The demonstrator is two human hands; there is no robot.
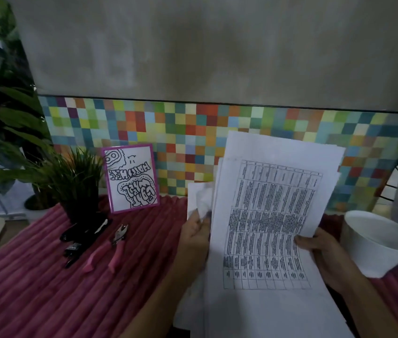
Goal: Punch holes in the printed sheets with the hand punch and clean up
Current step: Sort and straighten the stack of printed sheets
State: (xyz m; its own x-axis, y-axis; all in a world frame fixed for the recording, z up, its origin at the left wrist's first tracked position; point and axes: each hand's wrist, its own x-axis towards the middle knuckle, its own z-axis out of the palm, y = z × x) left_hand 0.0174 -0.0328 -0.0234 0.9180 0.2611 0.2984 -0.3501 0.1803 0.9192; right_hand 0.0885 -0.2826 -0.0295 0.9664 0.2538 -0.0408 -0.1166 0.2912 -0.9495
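Fingers (199, 217) of the left hand (193, 237) and right hand (315, 242) grip the printed sheets (266, 215) at centre right, while the hand punch (118, 240) lies untouched at lower left, so punching seems not yet begun.

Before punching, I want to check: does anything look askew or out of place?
Yes: the white printed sheets, held by the left hand and right hand, are fanned out, their top edges uneven.
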